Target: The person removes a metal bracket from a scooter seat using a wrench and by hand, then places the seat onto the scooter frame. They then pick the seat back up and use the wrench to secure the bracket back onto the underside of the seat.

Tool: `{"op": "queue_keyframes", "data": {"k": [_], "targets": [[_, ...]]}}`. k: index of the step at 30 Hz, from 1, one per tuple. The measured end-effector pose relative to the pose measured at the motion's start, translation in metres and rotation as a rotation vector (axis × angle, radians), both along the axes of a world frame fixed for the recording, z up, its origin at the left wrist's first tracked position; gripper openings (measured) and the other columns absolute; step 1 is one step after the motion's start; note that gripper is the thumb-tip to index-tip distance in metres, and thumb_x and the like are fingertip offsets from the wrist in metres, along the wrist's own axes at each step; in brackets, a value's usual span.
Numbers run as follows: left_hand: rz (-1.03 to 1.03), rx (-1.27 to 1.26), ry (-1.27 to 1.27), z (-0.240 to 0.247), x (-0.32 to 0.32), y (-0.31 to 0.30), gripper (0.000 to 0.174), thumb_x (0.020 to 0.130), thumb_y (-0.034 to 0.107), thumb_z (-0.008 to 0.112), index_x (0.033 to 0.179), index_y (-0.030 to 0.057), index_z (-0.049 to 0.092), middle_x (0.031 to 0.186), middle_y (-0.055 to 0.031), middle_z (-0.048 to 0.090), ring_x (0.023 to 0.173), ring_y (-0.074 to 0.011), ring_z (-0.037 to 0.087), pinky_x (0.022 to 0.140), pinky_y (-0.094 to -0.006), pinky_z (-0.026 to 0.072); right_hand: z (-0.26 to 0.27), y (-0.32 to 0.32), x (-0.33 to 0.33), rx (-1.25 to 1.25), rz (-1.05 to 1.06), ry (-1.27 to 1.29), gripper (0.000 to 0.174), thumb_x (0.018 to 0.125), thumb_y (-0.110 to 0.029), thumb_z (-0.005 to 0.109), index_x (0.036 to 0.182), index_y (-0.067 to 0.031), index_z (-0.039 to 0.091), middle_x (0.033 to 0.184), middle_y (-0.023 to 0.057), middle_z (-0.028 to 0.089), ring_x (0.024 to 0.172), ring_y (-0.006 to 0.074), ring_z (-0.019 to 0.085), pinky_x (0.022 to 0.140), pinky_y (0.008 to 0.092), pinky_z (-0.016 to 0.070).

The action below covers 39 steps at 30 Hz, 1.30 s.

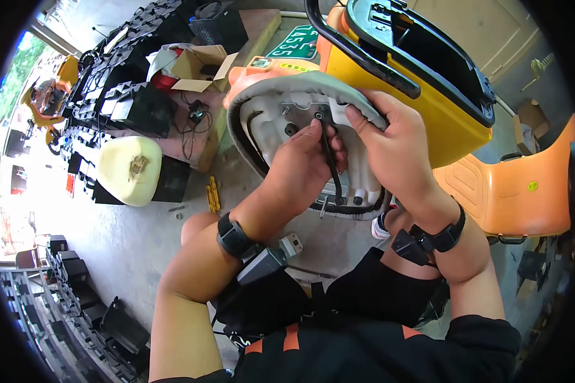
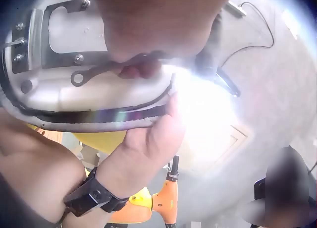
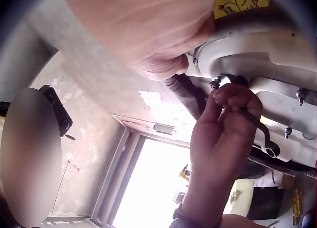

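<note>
A scooter seat (image 1: 268, 137) is tipped up with its pale underside facing me, showing metal brackets and studs. My left hand (image 1: 300, 169) pinches a dark ring wrench (image 1: 331, 159) against that underside. The wrench's upper end sits right at a bolt (image 1: 319, 115); its other ring end points toward me. In the right wrist view the left hand (image 3: 223, 129) has thumb and fingertips around the wrench (image 3: 262, 131) close to its upper end. My right hand (image 1: 399, 147) grips the seat's grey padded edge, thumb on the inner side. The left wrist view shows the wrench's free ring (image 2: 78, 79).
A yellow storage box (image 1: 441, 115) with a black handlebar stands behind the seat. At right is an orange scooter body (image 1: 511, 188). Black battery cases (image 1: 140, 105), an open carton (image 1: 201, 70) and a yellow foam cushion (image 1: 128, 175) are at left. Yellow-handled pliers (image 1: 213, 195) lie on the floor.
</note>
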<state>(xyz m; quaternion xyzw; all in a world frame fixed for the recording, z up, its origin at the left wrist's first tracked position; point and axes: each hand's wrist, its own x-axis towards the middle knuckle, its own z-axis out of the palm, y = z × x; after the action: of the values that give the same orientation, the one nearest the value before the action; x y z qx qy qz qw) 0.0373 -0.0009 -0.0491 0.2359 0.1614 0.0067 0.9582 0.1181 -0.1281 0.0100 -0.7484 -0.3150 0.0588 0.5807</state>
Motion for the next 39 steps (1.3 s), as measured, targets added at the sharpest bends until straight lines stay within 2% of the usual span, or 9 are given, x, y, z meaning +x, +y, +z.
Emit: {"op": "queue_keyframes", "data": {"k": [9, 14, 18, 27, 35, 36, 37, 38, 39], "targets": [[0.002, -0.301, -0.209, -0.001, -0.007, -0.011, 0.036, 0.107, 0.038, 0.034, 0.095, 0.0068, 0.047, 0.094, -0.0083, 0.051, 0.09, -0.0254, 0.047, 0.092, -0.0415, 0.0397, 0.013, 0.004, -0.011, 0.106, 0.066, 0.396, 0.013, 0.094, -0.005, 0.065, 0.104, 0.0027, 0.067, 0.073, 0.0032, 0.066, 0.061, 0.006, 0.06, 0.053, 0.0221, 0.0485], [-0.048, -0.268, -0.237, 0.01, -0.009, -0.012, 0.054, 0.102, 0.056, 0.036, 0.089, 0.007, 0.054, 0.088, -0.0071, 0.053, 0.089, -0.026, 0.05, 0.088, -0.0399, 0.0382, 0.019, 0.0, -0.012, 0.104, 0.089, 0.498, 0.013, 0.095, -0.004, 0.063, 0.105, 0.003, 0.065, 0.073, 0.0025, 0.064, 0.059, 0.005, 0.057, 0.052, 0.021, 0.0473], [-0.072, -0.315, -0.218, 0.009, -0.009, -0.013, 0.047, 0.101, 0.052, 0.043, 0.092, 0.0076, 0.055, 0.087, -0.0063, 0.053, 0.087, -0.0247, 0.05, 0.088, -0.0394, 0.0387, 0.017, -0.002, -0.012, 0.115, 0.096, 0.514, 0.013, 0.095, -0.005, 0.063, 0.106, 0.002, 0.066, 0.072, 0.0011, 0.063, 0.059, 0.0044, 0.056, 0.052, 0.0205, 0.0471], [-0.018, -0.353, -0.159, 0.011, -0.014, -0.015, 0.031, 0.1, 0.036, 0.05, 0.084, 0.0126, 0.062, 0.079, 0.0017, 0.056, 0.082, -0.0177, 0.052, 0.084, -0.035, 0.0419, 0.004, -0.001, -0.022, 0.217, 0.123, 0.308, 0.015, 0.092, -0.005, 0.066, 0.104, 0.0025, 0.067, 0.076, 0.0085, 0.069, 0.066, 0.011, 0.065, 0.062, 0.0244, 0.0512], [-0.096, -0.267, 0.005, 0.017, -0.02, -0.026, 0.049, 0.102, 0.055, 0.038, 0.088, 0.0131, 0.061, 0.084, -0.0016, 0.062, 0.1, -0.0215, 0.059, 0.101, -0.0449, 0.0404, -0.001, -0.007, -0.019, 0.12, 0.122, 0.332, 0.016, 0.09, -0.009, 0.068, 0.103, 0.0, 0.068, 0.08, 0.0151, 0.069, 0.069, 0.0238, 0.069, 0.066, 0.0316, 0.0515], [-0.256, -0.35, -0.254, 0.012, -0.017, -0.023, 0.054, 0.102, 0.056, 0.035, 0.14, 0.0206, 0.05, 0.148, -0.0027, 0.047, 0.141, -0.0254, 0.038, 0.115, -0.047, 0.0275, -0.006, -0.005, -0.018, 0.118, 0.094, 0.147, 0.02, 0.091, -0.008, 0.068, 0.109, -0.0003, 0.067, 0.078, 0.0096, 0.067, 0.066, 0.0155, 0.062, 0.063, 0.0278, 0.0497], [-0.255, -0.352, -0.251, 0.008, -0.02, -0.028, 0.054, 0.102, 0.056, 0.035, 0.14, 0.0206, 0.05, 0.148, -0.0027, 0.047, 0.141, -0.0254, 0.038, 0.115, -0.047, 0.0275, -0.009, -0.004, -0.017, 0.114, 0.065, -0.037, 0.023, 0.092, -0.008, 0.068, 0.114, -0.0006, 0.066, 0.076, 0.0041, 0.064, 0.063, 0.0072, 0.056, 0.059, 0.024, 0.048], [-0.282, -0.251, -0.172, 0.005, -0.025, -0.036, 0.053, 0.102, 0.055, 0.035, 0.141, 0.0208, 0.049, 0.147, -0.0023, 0.048, 0.139, -0.0246, 0.04, 0.113, -0.0464, 0.03, -0.009, -0.006, -0.017, 0.111, 0.066, -0.034, 0.023, 0.092, -0.008, 0.068, 0.114, -0.0006, 0.066, 0.076, 0.0041, 0.064, 0.063, 0.0072, 0.056, 0.059, 0.024, 0.048], [-0.308, -0.149, -0.092, 0.012, -0.026, -0.043, 0.053, 0.103, 0.055, 0.035, 0.142, 0.0211, 0.047, 0.146, -0.0019, 0.049, 0.138, -0.0238, 0.041, 0.111, -0.0458, 0.0324, -0.002, -0.007, -0.018, 0.073, 0.048, 0.037, 0.022, 0.089, -0.008, 0.068, 0.11, -0.0008, 0.067, 0.083, 0.0127, 0.066, 0.074, 0.0241, 0.061, 0.066, 0.0307, 0.0499]]}}
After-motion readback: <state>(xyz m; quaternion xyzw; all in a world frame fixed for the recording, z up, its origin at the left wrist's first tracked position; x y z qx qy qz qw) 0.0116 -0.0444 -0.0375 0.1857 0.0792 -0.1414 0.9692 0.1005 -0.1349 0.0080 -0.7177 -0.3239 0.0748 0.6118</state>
